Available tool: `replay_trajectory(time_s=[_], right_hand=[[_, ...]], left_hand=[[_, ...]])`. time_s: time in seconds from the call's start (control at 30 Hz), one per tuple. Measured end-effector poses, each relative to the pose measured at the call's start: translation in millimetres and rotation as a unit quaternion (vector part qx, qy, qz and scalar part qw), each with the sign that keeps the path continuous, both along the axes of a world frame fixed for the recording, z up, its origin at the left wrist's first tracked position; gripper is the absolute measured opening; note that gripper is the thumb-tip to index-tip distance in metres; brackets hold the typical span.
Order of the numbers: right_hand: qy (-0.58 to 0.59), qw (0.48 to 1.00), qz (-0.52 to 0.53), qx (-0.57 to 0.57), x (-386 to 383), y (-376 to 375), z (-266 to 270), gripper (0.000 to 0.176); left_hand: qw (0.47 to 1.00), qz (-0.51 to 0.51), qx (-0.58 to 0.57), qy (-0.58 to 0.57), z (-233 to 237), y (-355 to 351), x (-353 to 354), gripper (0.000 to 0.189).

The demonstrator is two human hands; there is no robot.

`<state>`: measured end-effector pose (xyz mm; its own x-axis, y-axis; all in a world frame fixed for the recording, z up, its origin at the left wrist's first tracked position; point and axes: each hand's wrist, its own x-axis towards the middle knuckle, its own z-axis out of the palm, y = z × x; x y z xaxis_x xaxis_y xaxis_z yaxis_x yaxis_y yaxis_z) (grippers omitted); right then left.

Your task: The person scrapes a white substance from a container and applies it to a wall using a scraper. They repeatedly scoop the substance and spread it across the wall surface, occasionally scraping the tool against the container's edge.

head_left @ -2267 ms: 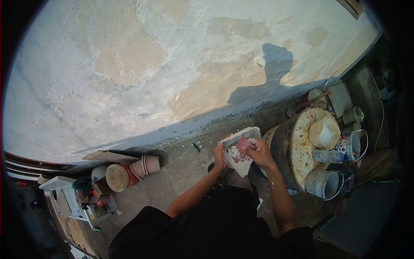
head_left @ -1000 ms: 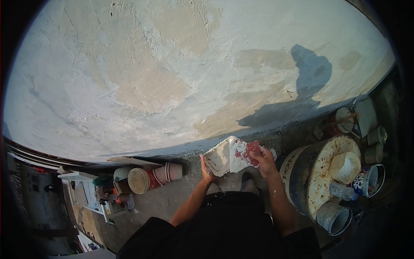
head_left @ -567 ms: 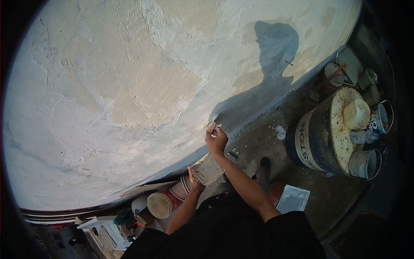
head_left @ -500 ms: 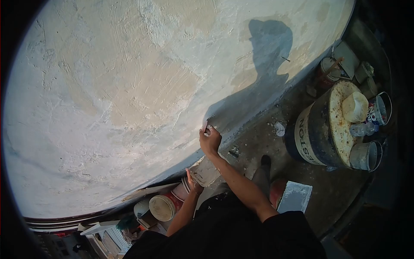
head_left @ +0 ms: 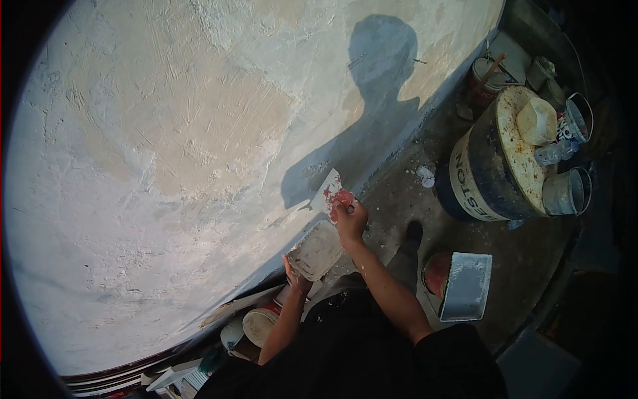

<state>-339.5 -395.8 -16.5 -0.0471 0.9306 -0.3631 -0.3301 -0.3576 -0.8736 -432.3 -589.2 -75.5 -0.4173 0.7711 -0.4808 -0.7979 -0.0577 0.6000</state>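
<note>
My right hand is closed round the red handle of a putty knife, its pale, smeared blade pointing up toward the wall. Below it, my left hand grips a shallow rectangular tray by its left side, fingers along the edge. Greyish residue coats the inside of the tray. The plastered wall fills the left and upper view, with beige and whitish patches and rough ridges. My shadow falls on it above the knife.
A large dark drum stands at the right, bearing a metal bucket, a clear plastic bottle and a pale container. Near my foot, a second rectangular tray rests beside a red bucket. Several buckets line the wall's base.
My right hand has drawn back from the wall to the right and down, turning the putty knife so its blade and red handle show. The view has shifted, and the tray appears more face-on.
</note>
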Motion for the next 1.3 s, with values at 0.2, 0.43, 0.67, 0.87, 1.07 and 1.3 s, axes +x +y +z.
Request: replay_trajectory(time_s=[0.2,0.43,0.67,0.87,1.07,1.3], right_hand=[[-0.011,0.999,-0.022,0.024,-19,31,-55,0.017],[-0.091,0.982,0.038,0.162,-34,18,-49,0.015],[-0.189,0.933,0.066,0.299,-69,-14,30,0.011],[-0.117,0.953,0.066,0.273,-47,-35,53,0.012],[-0.059,0.997,-0.026,0.037,-17,4,-1,0.010],[-0.207,0.961,0.040,0.179,-77,13,9,0.013]], left_hand=[[0.999,-0.033,0.016,0.015,7,-8,-2,0.078],[0.999,-0.031,0.002,-0.008,0,-14,-7,0.080],[0.999,-0.023,-0.017,-0.023,-15,-19,-12,0.076],[0.999,-0.007,-0.020,-0.039,-24,-24,-15,0.075],[0.999,-0.040,-0.002,0.015,7,-16,4,0.079],[0.998,-0.016,-0.067,-0.005,-3,-23,1,0.080]])
